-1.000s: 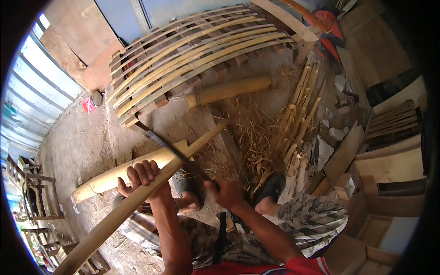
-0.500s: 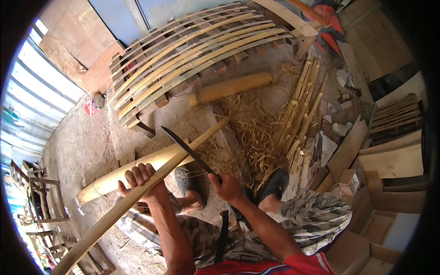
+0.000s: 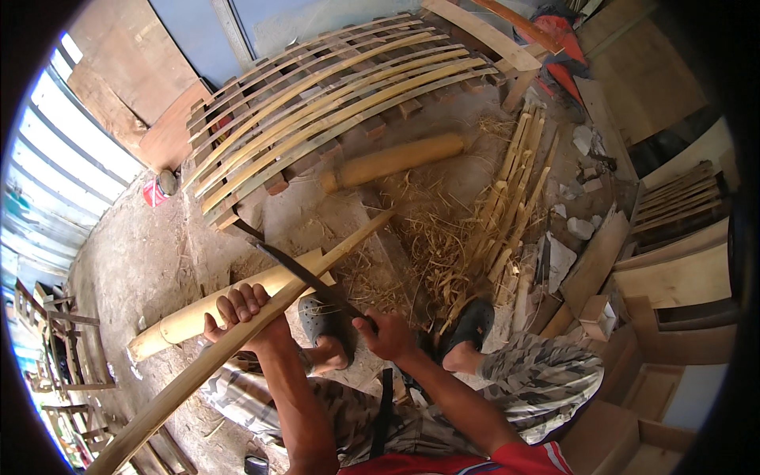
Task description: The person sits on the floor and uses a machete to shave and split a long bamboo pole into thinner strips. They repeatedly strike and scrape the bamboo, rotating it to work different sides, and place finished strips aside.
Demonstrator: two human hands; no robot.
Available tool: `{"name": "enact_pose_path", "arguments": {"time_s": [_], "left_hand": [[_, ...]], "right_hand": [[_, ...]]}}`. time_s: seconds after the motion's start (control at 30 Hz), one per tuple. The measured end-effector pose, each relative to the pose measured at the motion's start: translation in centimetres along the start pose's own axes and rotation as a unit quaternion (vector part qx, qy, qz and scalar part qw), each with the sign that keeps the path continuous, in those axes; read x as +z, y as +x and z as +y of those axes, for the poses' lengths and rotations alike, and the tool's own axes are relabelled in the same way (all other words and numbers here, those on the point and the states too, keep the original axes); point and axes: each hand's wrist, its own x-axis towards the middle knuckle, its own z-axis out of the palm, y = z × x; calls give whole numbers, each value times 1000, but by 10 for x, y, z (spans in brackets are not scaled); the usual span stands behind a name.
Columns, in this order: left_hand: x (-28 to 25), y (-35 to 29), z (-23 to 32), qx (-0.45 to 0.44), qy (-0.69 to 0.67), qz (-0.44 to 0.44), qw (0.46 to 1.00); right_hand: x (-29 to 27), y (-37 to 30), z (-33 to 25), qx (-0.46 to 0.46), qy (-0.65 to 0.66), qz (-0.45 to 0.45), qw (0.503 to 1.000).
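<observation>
My left hand (image 3: 250, 315) is closed around a long split bamboo strip (image 3: 178, 381), which slants from the lower left up to a narrow end above the shavings. In my right hand (image 3: 389, 336) is the handle of a long dark-bladed knife (image 3: 305, 273). Its blade crosses the strip beyond my left hand and seems to touch it, the tip pointing up and left. Beneath the strip, a thick round bamboo pole (image 3: 180, 324) lies on the floor, partly covered by my left hand and the strip.
Curled shavings (image 3: 443, 245) lie ahead of my feet, beside a bundle of thin bamboo strips (image 3: 518, 186). Further off, a slatted rack (image 3: 332, 91) bears long strips, with another bamboo log (image 3: 396, 161) in front. Wooden box pieces (image 3: 657, 396) stand at the right, a red-and-white can (image 3: 158, 188) at the left.
My right hand has drawn the knife back toward me along the strip, so its tip sits lower and further left. My left hand keeps its hold on the strip.
</observation>
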Motion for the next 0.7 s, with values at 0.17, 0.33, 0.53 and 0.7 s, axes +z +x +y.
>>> {"name": "enact_pose_path", "arguments": {"time_s": [0.17,0.33,0.53,0.7], "left_hand": [[-7,9,-2,-4,1,47,999],[-29,21,11,12,-5,34,999],[-21,14,-1,-20,-27,9,999],[-33,22,8,-14,-37,-36,999]], "right_hand": [[7,14,46,120,-22,-19,992],[5,1,0,13,-68,-10,998],[-19,28,103,340,-54,-147,927],[-17,0,45,11,-74,-50,996]]}}
